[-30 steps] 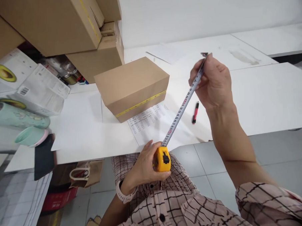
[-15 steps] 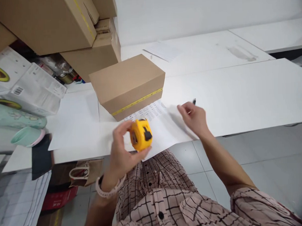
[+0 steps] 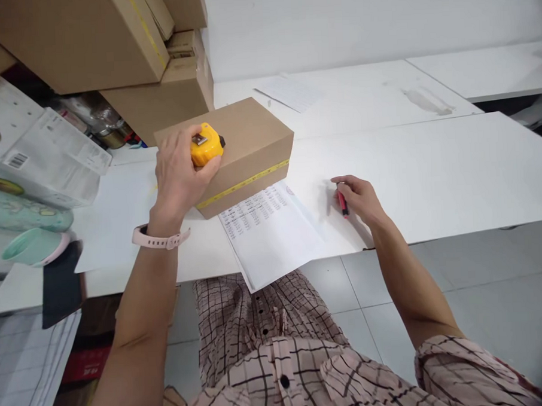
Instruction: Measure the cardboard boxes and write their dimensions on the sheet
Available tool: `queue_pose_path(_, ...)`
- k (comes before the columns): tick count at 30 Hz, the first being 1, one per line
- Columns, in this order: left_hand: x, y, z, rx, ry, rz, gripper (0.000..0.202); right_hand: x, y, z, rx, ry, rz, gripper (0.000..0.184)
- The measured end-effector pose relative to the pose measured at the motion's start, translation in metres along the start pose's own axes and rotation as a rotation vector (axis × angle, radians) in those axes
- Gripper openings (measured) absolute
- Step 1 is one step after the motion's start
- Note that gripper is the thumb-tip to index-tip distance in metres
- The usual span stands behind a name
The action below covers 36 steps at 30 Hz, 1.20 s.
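My left hand (image 3: pixel 179 165) is closed around a yellow tape measure (image 3: pixel 207 146) with a black button. It holds the tape measure at the left part of the top of a closed cardboard box (image 3: pixel 250 129). Whether the tape measure touches the box I cannot tell. A yellow printed tape strip runs along the box's near side. My right hand (image 3: pixel 360 198), low over the white table, grips a red pen (image 3: pixel 343 203) with a black end. Between the hands lie printed sheets of paper (image 3: pixel 272 239), partly under the box and jutting past the table edge.
Large cardboard boxes (image 3: pixel 159 106) are stacked at the back left. White cartons (image 3: pixel 44 159), a mint-green cup (image 3: pixel 33 248) and a dark phone-like slab (image 3: pixel 61 284) line the left side. Another paper sheet (image 3: pixel 288 93) lies near the wall. The white table (image 3: pixel 431 166) stretches right.
My left hand has carried the tape measure up and left, from above the paper to the box top. My right hand has shifted slightly right, and the pen's red body now shows.
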State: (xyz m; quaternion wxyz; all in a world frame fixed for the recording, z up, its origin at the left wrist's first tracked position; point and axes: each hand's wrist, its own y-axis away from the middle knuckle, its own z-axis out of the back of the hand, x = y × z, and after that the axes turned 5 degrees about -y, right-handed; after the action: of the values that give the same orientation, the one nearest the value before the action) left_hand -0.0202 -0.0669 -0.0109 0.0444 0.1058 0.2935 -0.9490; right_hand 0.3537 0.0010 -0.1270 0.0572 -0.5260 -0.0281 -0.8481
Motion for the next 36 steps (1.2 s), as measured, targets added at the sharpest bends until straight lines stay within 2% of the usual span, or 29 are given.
queue_pose_path(2,-0.006,0.019,-0.005,-0.159,-0.016,-0.059,0.056,0.013,0.009,0.0,0.101,-0.404,-0.006,0.034)
queue_pose_path(3,-0.013,0.034,-0.008,-0.231,-0.007,-0.107,0.051,0.02,0.014,-0.002,0.147,-0.53,0.005,0.036)
queue_pose_path(4,-0.022,0.053,-0.012,-0.259,0.025,-0.171,0.044,0.027,0.019,-0.006,0.187,-0.599,0.022,0.038)
queue_pose_path(5,-0.032,0.074,-0.017,-0.224,0.078,-0.255,0.037,0.033,0.023,-0.011,0.215,-0.628,0.047,0.04)
queue_pose_path(8,-0.065,0.138,-0.037,0.017,0.208,-0.433,0.034,0.049,0.03,-0.035,0.241,-0.622,0.13,0.036)
queue_pose_path(10,-0.081,0.17,-0.051,0.27,0.163,-0.489,0.063,0.055,0.031,-0.056,0.235,-0.59,0.171,0.035)
queue_pose_path(12,-0.088,0.185,-0.063,0.452,0.09,-0.507,0.09,0.059,0.03,-0.077,0.258,-0.568,0.159,0.045)
queue_pose_path(14,-0.087,0.188,-0.069,0.553,0.034,-0.518,0.098,0.06,0.028,-0.096,0.334,-0.568,0.106,0.046)
queue_pose_path(16,-0.08,0.186,-0.069,0.609,0.012,-0.543,0.094,0.058,0.025,-0.108,0.432,-0.575,0.064,0.044)
queue_pose_path(18,-0.07,0.185,-0.064,0.638,0.019,-0.578,0.091,0.053,0.024,-0.114,0.517,-0.566,0.05,0.044)
queue_pose_path(20,-0.062,0.185,-0.057,0.654,0.038,-0.61,0.09,0.047,0.024,-0.115,0.539,-0.537,0.067,0.041)
queue_pose_path(24,-0.058,0.188,-0.053,0.654,0.075,-0.624,0.088,0.041,0.031,-0.114,0.408,-0.446,0.091,0.04)
queue_pose_path(30,-0.073,0.186,-0.062,0.617,0.164,-0.552,0.096,0.041,0.035,-0.121,0.251,-0.423,0.147,0.031)
queue_pose_path(36,-0.08,0.181,-0.065,0.563,0.205,-0.479,0.065,0.04,0.037,-0.123,0.19,-0.28,0.19,0.025)
